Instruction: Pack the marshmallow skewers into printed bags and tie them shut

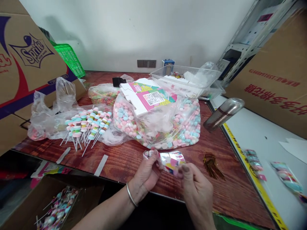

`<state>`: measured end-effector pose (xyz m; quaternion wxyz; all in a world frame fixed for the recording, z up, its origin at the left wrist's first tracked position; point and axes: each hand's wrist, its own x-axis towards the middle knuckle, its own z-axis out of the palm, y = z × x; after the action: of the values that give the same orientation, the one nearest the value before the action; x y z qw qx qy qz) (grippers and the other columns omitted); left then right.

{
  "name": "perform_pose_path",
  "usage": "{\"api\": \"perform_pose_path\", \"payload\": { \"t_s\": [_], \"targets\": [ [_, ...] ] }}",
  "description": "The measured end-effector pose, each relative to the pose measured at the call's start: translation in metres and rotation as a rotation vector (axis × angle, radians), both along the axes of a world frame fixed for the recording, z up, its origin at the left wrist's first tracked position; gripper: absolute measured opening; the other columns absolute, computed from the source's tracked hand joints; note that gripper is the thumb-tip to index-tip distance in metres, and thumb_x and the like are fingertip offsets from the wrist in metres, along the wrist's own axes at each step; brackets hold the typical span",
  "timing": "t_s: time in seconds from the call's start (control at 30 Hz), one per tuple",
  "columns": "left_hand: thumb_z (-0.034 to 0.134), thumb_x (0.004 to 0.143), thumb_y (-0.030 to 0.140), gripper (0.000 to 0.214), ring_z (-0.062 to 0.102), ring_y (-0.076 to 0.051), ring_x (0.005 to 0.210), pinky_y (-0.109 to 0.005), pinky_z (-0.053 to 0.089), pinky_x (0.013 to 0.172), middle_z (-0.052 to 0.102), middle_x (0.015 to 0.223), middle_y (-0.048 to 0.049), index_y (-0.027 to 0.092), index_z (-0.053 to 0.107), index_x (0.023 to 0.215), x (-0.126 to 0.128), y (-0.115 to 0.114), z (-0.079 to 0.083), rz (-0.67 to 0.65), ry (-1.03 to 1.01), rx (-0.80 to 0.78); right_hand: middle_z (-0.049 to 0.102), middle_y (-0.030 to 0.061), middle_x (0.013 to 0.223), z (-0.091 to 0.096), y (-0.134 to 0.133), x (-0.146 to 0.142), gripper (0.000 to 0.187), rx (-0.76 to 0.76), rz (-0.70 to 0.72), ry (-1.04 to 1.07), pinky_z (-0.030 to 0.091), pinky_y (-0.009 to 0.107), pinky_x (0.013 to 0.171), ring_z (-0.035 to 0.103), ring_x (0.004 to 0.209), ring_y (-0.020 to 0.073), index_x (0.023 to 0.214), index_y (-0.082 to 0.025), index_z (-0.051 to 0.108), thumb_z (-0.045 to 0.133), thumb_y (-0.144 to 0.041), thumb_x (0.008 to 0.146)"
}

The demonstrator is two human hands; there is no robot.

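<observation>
Head view: the printed packet [169, 162] is pinched between both hands [146, 174].

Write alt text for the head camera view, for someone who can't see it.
A person's left hand and right hand hold a small printed wrapper over a wood-grain table. Beyond sit a big clear bag of pastel candies and, to the left, a pile of candy sticks. Gold strips lie to the right, with a metal bottle farther back.
</observation>
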<state>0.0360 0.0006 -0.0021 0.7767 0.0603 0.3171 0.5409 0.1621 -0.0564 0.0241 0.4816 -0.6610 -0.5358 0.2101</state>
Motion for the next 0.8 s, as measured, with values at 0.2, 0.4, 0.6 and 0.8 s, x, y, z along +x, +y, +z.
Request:
{"api": "perform_pose_path", "payload": {
  "t_s": [0.2,0.4,0.6,0.8],
  "targets": [
    [0.086,0.062,0.029,0.032,0.052,-0.007,0.057,-0.021,0.047,0.057,0.061,0.067,0.0025,0.015,0.062,0.078,-0.009,0.008,-0.008,0.025,-0.086,-0.082,0.061,0.0094,0.107,0.013,-0.004,-0.013,0.025,0.268,-0.057,-0.137,0.046,0.038,0.088,0.059,0.1,0.0238,0.107,-0.022,0.062,0.052,-0.038,0.092],
    [0.088,0.06,0.024,0.031,0.056,-0.008,0.062,-0.02,0.047,0.061,0.061,0.069,0.0019,0.014,0.064,0.077,-0.015,0.0,0.004,0.058,-0.061,0.024,0.065,0.0083,0.1,-0.002,0.009,-0.034,0.018,0.28,0.1,-0.206,0.05,0.036,0.083,0.063,0.093,0.0229,0.097,-0.022,0.065,0.054,-0.034,0.092],
    [0.085,0.062,0.026,0.028,0.052,-0.008,0.054,-0.021,0.043,0.054,0.057,0.059,0.0008,0.012,0.061,0.068,-0.05,0.003,0.003,0.057,0.056,0.127,0.07,0.0047,0.091,-0.017,0.026,-0.054,0.016,0.285,0.263,-0.124,0.051,0.032,0.079,0.066,0.081,0.02,0.093,-0.024,0.069,0.057,-0.033,0.089],
    [0.088,0.057,0.022,0.03,0.05,-0.006,0.054,-0.018,0.043,0.054,0.057,0.061,0.0034,0.013,0.061,0.067,-0.163,0.018,0.005,0.466,0.157,0.127,0.071,0.0063,0.104,-0.005,0.089,-0.145,0.026,-0.063,0.477,0.302,0.051,0.037,0.088,0.065,0.099,0.0236,0.097,-0.023,0.072,0.06,-0.041,0.083]
  ]
}}
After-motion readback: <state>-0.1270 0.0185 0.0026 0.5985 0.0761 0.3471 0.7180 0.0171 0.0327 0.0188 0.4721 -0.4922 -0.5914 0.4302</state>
